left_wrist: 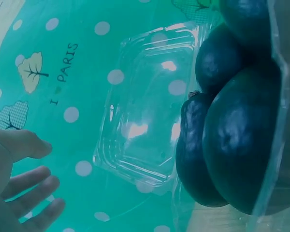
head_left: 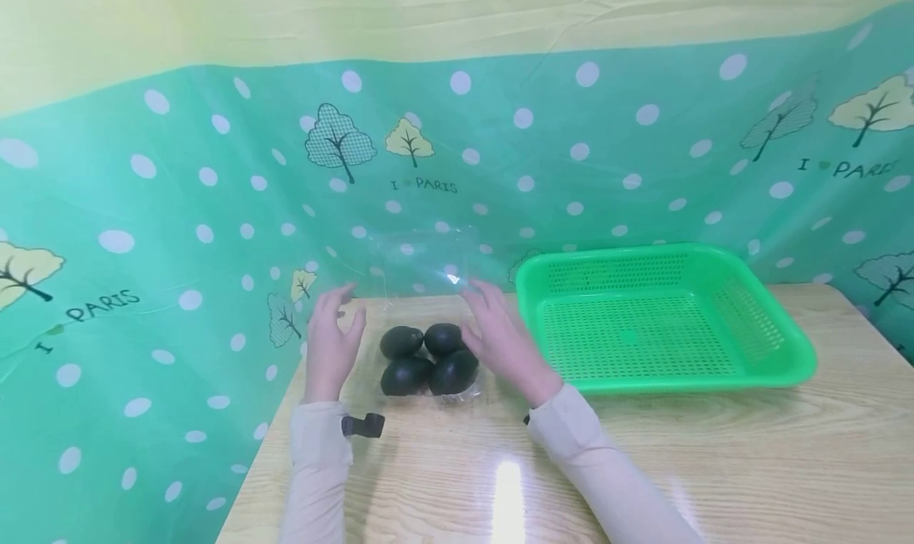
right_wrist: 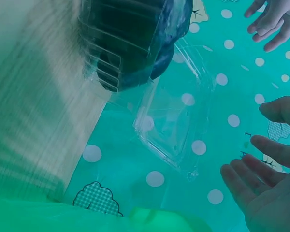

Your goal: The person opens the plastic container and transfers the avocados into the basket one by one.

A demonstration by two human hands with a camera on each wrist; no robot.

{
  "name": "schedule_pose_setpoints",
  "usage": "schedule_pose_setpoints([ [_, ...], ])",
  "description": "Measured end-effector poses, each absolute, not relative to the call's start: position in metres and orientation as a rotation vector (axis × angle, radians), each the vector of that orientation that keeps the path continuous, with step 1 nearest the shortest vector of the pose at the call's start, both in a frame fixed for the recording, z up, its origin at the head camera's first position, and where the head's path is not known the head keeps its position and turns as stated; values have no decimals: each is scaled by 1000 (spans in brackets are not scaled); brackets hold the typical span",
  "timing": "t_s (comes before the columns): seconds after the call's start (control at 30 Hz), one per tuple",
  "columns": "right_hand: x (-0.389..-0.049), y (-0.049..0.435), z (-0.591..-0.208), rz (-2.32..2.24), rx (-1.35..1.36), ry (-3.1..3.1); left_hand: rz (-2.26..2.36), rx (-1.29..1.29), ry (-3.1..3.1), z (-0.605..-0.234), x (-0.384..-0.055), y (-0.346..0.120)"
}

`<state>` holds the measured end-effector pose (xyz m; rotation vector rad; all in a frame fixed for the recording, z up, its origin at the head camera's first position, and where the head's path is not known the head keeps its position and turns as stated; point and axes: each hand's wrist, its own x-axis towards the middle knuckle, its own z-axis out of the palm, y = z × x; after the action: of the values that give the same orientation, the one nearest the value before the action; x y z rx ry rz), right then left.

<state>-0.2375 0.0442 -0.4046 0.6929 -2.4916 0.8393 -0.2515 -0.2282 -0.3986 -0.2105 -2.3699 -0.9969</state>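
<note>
Several dark avocados (head_left: 405,376) sit close together in a clear plastic clamshell box (head_left: 462,396) on the table. Its transparent lid (left_wrist: 145,106) stands raised at the far side, hinged back from the fruit. To the left of the box is my left hand (head_left: 333,342), fingers loosely bent and holding nothing. My right hand (head_left: 503,338) hovers at the box's right side, also with nothing in it. The right wrist view has the fingers (right_wrist: 251,179) spread and apart from the lid.
A green plastic basket (head_left: 774,377) with a perforated base stands right of the box on the wooden table (head_left: 443,480). Behind the table hangs a green dotted curtain (head_left: 593,171) printed with trees. Dark straps circle both wrists.
</note>
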Motion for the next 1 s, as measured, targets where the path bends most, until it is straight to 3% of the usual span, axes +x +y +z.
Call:
schedule_pose_setpoints([
  [1.0, -227, 36, -427, 709, 977, -2693, -1004, -84, -2628, -428, -226, -235],
])
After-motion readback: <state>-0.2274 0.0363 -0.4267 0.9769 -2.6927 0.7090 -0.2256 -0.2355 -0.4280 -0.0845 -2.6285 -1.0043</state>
